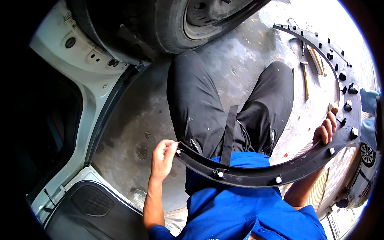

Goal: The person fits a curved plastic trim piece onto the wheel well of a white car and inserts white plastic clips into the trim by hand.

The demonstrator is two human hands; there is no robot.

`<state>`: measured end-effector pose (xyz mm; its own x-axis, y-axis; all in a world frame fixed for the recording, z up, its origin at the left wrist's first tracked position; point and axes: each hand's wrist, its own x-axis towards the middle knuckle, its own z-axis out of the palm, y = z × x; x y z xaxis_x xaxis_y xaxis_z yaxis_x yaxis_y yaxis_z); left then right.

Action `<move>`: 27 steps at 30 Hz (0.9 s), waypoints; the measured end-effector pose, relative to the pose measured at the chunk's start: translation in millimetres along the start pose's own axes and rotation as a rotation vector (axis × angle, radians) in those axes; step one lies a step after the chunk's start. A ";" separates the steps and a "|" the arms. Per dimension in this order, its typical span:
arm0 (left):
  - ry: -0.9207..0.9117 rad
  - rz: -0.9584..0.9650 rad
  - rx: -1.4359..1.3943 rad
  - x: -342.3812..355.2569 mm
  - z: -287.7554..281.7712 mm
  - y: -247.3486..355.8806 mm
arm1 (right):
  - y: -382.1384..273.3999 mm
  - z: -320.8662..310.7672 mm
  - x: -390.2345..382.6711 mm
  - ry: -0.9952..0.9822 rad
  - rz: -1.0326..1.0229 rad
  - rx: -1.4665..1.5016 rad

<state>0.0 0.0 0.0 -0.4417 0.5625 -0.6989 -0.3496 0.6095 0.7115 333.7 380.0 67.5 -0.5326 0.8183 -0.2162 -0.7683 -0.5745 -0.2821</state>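
Note:
A long curved black plastic trim [248, 175] with several white and black clips arches across my lap and up the right side. My left hand [162, 158] pinches its narrow left end beside a white clip [179, 152]. My right hand [325, 128] has its fingers wrapped round the trim's edge on the right. My legs in dark trousers lie beneath it, with a black strap [229, 132] hanging between them.
A car tyre [164, 32] is above my knees. The car's open doorway [88, 92] and door [86, 204] are at left. A hammer [305, 80] and other tools lie on the concrete floor [140, 108]. Another car [366, 168] and a person's blue-clad limb [369, 102] appear at far right.

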 end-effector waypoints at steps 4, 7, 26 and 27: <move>-0.005 0.109 -0.165 6.1 6.2 8.1 | -7.8 -5.7 11.6 -0.057 0.033 0.079; 0.035 0.161 -0.245 5.2 8.2 7.2 | -3.5 -8.9 17.1 -0.098 0.040 0.101; 0.156 0.380 -1.357 147.4 21.0 34.7 | 112.1 140.7 55.7 -0.423 -0.293 -0.239; 0.103 0.462 -1.411 150.5 18.6 38.0 | 116.0 145.6 56.1 -0.438 -0.321 -0.250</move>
<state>-64.4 118.2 -79.5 -0.7677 0.4730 -0.4323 -0.6317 -0.6716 0.3870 163.0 361.5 158.7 -0.4249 0.8517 0.3067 -0.8366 -0.2400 -0.4925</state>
